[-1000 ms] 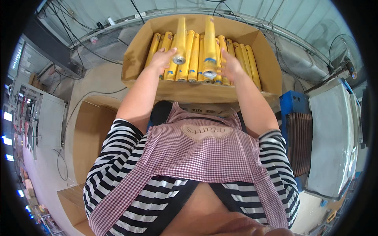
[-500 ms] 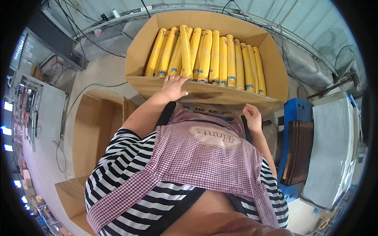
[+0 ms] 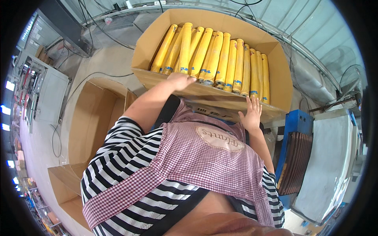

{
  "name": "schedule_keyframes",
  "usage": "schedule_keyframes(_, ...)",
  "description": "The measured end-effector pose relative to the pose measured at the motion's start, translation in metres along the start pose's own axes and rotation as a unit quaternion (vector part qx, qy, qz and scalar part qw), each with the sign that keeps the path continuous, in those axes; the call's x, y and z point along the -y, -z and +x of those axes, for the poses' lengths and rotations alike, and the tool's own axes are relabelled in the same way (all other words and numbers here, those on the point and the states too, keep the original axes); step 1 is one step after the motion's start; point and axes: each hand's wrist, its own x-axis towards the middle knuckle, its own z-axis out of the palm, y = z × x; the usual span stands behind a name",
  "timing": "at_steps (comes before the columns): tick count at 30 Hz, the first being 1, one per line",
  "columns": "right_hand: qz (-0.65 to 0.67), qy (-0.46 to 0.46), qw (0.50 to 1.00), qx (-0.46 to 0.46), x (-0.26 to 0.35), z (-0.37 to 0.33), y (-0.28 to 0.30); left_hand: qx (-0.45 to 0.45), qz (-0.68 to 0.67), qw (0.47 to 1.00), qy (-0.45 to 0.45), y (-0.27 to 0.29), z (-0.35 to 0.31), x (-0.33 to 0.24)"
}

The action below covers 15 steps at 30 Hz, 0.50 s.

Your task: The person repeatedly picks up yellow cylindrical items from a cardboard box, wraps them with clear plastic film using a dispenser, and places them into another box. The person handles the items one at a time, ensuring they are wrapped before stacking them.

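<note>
A large cardboard box [image 3: 157,82] in front of me holds a row of yellow tubes with blue marks near their lower ends. My left hand [image 3: 181,81] lies over the box's near edge, its thumb apart and pointing right. It is at the lower end of one yellow tube [image 3: 184,49], which leans on top of the others; its fingertips are partly hidden there. My right hand [image 3: 251,114] rests against the near wall farther right, fingers spread and pointing up, with nothing in it.
Left of me stands another open cardboard box [image 3: 90,118], with a loose flap at its lower side. On the right are a blue frame [image 3: 298,118] with dark ribbed slats [image 3: 297,157] and a pale grey panel [image 3: 330,157]. Cables run along the floor and back wall.
The view has shifted slightly. The leaning tube's lower end has moved left, with my left hand at it. My right hand has come up to the box wall and its fingers have spread.
</note>
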Motion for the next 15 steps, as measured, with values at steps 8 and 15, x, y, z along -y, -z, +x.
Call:
schedule_keyframes(8,0.039,-0.005,0.999,0.014,0.001,0.013,-0.009,0.15,-0.012,0.976,0.157,0.065,0.078,0.038)
schedule_keyframes(15,0.06,-0.001,0.994,0.09,0.009,0.012,0.01,0.195,-0.016,0.953,0.232,0.024,0.157,0.049)
